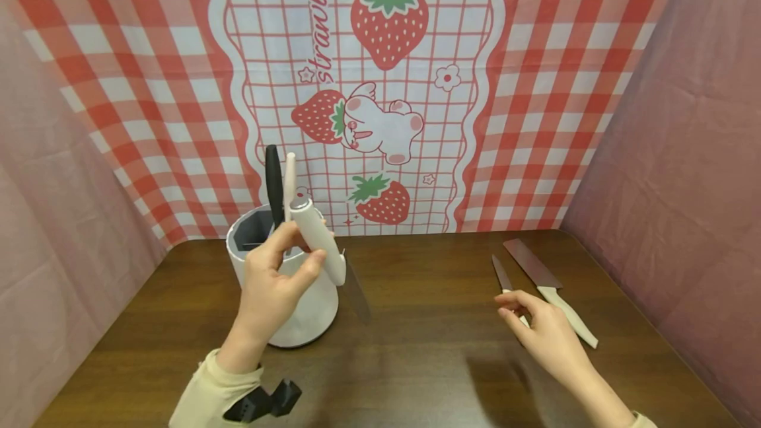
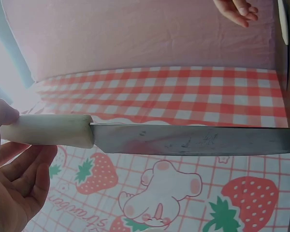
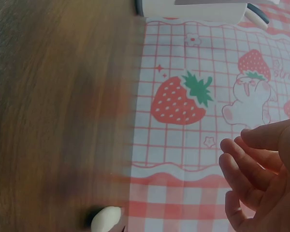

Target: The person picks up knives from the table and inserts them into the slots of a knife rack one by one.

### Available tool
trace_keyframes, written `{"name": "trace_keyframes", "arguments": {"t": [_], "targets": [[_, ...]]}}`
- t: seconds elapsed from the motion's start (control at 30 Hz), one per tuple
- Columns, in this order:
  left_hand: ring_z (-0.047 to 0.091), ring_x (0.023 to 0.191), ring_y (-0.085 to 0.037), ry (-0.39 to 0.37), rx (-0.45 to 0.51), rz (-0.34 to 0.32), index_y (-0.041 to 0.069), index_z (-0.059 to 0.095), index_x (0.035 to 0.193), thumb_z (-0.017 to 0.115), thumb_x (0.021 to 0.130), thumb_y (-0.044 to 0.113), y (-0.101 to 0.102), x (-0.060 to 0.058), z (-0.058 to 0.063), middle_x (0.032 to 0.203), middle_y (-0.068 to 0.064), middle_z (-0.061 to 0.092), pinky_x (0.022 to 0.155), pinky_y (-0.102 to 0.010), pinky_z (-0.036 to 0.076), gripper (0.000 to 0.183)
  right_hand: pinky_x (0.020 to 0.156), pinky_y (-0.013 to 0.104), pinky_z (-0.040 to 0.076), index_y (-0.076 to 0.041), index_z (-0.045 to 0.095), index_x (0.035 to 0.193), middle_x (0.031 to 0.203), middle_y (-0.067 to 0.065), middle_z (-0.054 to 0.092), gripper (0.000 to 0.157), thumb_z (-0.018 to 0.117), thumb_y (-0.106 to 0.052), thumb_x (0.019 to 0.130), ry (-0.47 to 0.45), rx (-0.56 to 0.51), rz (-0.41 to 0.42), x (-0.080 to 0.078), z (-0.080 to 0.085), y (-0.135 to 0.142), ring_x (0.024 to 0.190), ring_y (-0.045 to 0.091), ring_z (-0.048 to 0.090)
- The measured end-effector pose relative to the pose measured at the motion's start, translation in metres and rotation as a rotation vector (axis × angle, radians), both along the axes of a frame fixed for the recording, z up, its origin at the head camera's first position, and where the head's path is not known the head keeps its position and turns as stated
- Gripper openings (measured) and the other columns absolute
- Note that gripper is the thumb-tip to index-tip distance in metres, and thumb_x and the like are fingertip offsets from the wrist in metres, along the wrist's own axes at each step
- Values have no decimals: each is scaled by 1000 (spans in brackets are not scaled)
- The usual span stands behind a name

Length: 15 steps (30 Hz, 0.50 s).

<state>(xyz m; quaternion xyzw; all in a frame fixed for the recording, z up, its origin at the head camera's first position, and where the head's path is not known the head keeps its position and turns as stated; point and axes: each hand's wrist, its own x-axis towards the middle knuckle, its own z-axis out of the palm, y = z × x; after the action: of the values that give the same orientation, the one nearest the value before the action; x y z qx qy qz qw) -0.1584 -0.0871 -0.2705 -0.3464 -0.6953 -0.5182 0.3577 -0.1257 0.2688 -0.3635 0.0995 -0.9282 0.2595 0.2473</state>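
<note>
My left hand (image 1: pixel 267 289) pinches a knife by its white handle (image 1: pixel 318 240), thumb on one side and fingers on the other. The knife's broad steel blade (image 2: pixel 193 140) shows in full side view from the left wrist and points down and right in the head view. Behind that hand stands a white round knife block (image 1: pixel 309 316). A black-handled utensil (image 1: pixel 273 180) and a slim white-handled one (image 1: pixel 290 180) stick up out of it. My right hand (image 1: pixel 547 335), fingers loosely bent and holding nothing, hovers above a small knife (image 1: pixel 501 273) whose handle it partly hides.
Beside the small knife lies a cleaver (image 1: pixel 532 264) with a cream handle, near the table's right side. The brown wooden table (image 1: pixel 410 362) ends at a red-checked strawberry cloth (image 1: pixel 386 203) behind and pink curtains (image 1: pixel 648 150) at the sides.
</note>
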Motion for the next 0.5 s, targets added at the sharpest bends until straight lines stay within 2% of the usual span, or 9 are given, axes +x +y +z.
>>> {"name": "trace_keyframes", "arguments": {"t": [0.13, 0.27, 0.5], "targets": [[56, 77, -9, 22, 32, -5, 0, 62, 105, 65, 76, -3, -2, 1, 1, 89, -9, 67, 72, -21, 45, 29, 47, 19, 31, -16, 66, 93, 75, -10, 61, 13, 68, -14, 80, 2, 0, -5, -1, -3, 2, 59, -2, 39], [56, 76, -8, 43, 78, -10, 1, 62, 105, 64, 76, -4, -3, 2, 3, 88, -4, 67, 71, -21, 45, 29, 46, 19, 30, -16, 66, 92, 74, -11, 61, 13, 69, -14, 79, 7, 6, -10, -1, -4, 2, 57, -2, 38], [57, 77, -8, 87, 139, -25, -6, 61, 102, 62, 75, -9, -7, 4, 6, 95, 1, 67, 72, -19, 46, 28, 46, 18, 31, -15, 67, 90, 74, -9, 62, 14, 70, -10, 78, 18, 3, -21, -3, -7, 4, 57, -2, 39]]}}
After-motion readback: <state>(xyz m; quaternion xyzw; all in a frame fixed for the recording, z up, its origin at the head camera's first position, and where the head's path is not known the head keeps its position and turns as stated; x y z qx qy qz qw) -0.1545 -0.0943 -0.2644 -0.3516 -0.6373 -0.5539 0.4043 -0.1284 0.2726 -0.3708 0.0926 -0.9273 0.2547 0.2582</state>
